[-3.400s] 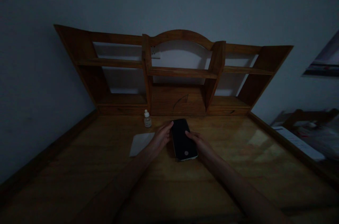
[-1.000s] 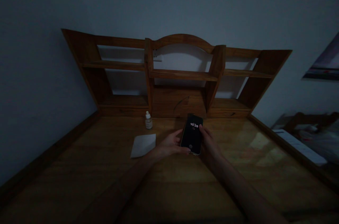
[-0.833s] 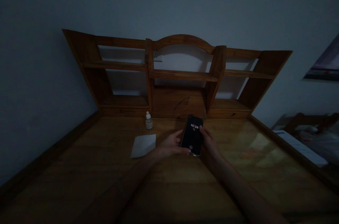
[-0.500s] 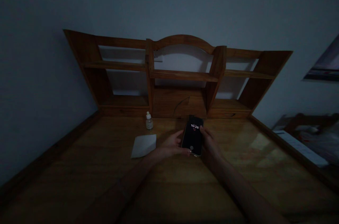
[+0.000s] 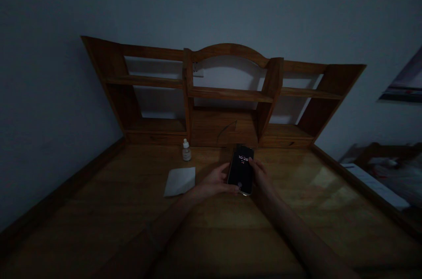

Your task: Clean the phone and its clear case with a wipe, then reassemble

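Observation:
Between my two hands is a smartphone [image 5: 241, 171], its dark screen facing up and showing 10:28. My left hand [image 5: 217, 181] grips its left edge, with the thumb at the lower end of the screen. On the other side, my right hand [image 5: 260, 175] clasps the right edge, its thumb near the upper part of the screen. The fingers under the phone are hidden. Left of my left hand a white sheet, perhaps a cloth or paper [image 5: 180, 181], lies flat. Behind the sheet stands a small clear dropper bottle [image 5: 186, 151] with a white cap.
A wooden shelf unit [image 5: 231, 94] runs along the back of the wooden desk [image 5: 211, 230]. A wall socket [image 5: 198, 70] shows through it. To the right are a wooden chair or bed part [image 5: 392, 151] and a white surface [image 5: 376, 185]. The room is dim.
The camera view has shifted very slightly. Small red marks below the clock now look white. Both hands keep their hold on the phone.

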Motion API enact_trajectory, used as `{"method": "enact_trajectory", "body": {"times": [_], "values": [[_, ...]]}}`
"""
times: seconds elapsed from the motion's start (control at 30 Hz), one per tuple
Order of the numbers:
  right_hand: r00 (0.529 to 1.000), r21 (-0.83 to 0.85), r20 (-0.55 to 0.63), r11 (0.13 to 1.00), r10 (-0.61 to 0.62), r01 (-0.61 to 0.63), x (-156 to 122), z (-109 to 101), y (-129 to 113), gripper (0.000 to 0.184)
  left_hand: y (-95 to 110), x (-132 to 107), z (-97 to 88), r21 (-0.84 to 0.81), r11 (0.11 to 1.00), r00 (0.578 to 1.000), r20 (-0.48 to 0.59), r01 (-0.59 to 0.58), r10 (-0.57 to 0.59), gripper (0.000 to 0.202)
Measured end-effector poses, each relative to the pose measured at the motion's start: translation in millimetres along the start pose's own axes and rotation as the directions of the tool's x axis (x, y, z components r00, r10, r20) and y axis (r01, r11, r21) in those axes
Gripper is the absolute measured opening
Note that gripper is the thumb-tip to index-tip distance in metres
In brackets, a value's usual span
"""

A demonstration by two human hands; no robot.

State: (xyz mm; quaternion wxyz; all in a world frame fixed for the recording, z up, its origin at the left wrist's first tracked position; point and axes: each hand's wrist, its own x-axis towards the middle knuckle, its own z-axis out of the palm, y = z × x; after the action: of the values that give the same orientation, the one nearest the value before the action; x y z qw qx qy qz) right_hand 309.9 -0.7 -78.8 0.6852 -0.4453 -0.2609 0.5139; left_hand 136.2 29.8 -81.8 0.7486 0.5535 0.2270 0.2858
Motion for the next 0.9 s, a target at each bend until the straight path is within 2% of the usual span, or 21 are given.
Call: {"method": "enact_trajectory", "body": {"times": [0.1,0.17,0.27,0.37,0.43,0.53,0.7,0.9], "values": [[0.996,0.004,-0.042,0.997,0.083,-0.083,-3.8,4.3,-4.0,0.028,1.8,-1.3,0.8,0.001,1.000,1.000,0.014,-0.012,0.012,0.098],[0.991,0.009,-0.019,0.992,0.130,-0.130,-5.5,6.4,-6.0,0.029,3.4,-2.5,0.9,-0.001,1.000,1.000,0.009,-0.012,0.012,0.096],[0.987,0.025,0.022,0.987,0.159,-0.159,-6.9,7.6,-6.1,0.030,4.0,-3.1,-1.6,0.018,1.000,0.998,-0.052,-0.017,0.018,0.075],[0.988,0.040,0.027,0.987,0.155,-0.156,-7.8,7.7,-3.4,0.030,-0.3,0.2,-7.8,0.063,0.997,0.986,-0.160,-0.039,0.049,0.049],[0.988,0.042,0.037,0.987,0.151,-0.153,-7.5,7.7,-0.7,0.030,-5.0,3.8,-12.2,0.074,0.996,0.970,-0.231,-0.057,0.073,0.040],[0.993,0.045,0.044,0.993,0.108,-0.110,-4.9,7.3,3.7,0.029,-9.2,7.6,-15.1,0.063,0.996,0.954,-0.288,-0.067,0.082,0.037],[0.995,0.034,0.078,0.997,0.065,-0.068,0.6,4.3,9.4,0.032,-4.8,5.8,-9.0,0.098,0.990,0.938,-0.320,-0.105,0.131,0.037],[0.995,-0.021,0.094,0.999,0.034,-0.032,-1.0,4.7,9.8,0.036,-6.9,6.4,-11.0,0.127,0.988,0.912,-0.390,-0.087,0.130,0.036]]}}
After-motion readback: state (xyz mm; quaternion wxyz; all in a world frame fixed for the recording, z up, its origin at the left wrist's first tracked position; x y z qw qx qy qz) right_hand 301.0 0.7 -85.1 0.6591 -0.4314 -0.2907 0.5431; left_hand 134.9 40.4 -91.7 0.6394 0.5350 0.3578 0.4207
